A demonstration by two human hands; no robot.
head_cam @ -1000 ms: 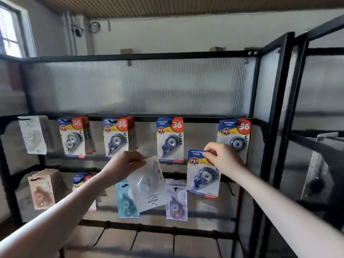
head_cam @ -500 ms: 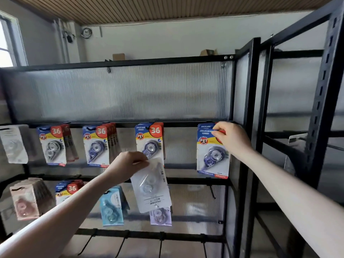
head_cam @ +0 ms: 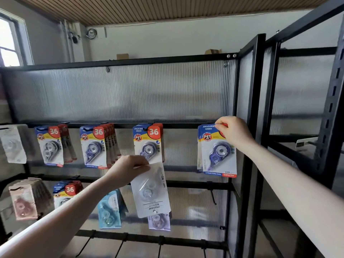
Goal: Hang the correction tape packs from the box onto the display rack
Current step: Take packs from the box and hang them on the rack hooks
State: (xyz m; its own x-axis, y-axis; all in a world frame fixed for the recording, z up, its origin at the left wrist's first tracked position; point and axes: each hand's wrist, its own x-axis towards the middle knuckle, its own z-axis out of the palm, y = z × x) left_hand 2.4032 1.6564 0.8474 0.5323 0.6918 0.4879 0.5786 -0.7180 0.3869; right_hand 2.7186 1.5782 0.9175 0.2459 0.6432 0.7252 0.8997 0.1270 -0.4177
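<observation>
My right hand [head_cam: 232, 133] pinches the top of a blue-and-yellow correction tape pack [head_cam: 218, 155] at the right end of the upper rail of the black display rack [head_cam: 119, 125], in front of other packs on that hook. My left hand [head_cam: 128, 170] grips a white pack [head_cam: 150, 192] by one end, upside down, back side toward me, in front of the rack's middle. More blue packs hang on the upper rail: one group [head_cam: 50, 146], a second [head_cam: 95, 146] and a third [head_cam: 149, 142]. The box is out of view.
A white pack [head_cam: 13, 144] hangs far left. On the lower rail hang pink packs [head_cam: 24, 200], blue-and-red packs [head_cam: 65, 192], a teal pack [head_cam: 109, 209] and a lilac pack [head_cam: 160, 222]. Bare hooks [head_cam: 212, 194] stick out at lower right. A second black rack [head_cam: 331, 108] stands to the right.
My right hand has raised the blue pack from below the right-hand hook up to the upper rail. My left hand keeps holding the white pack. The view shifted right and closer.
</observation>
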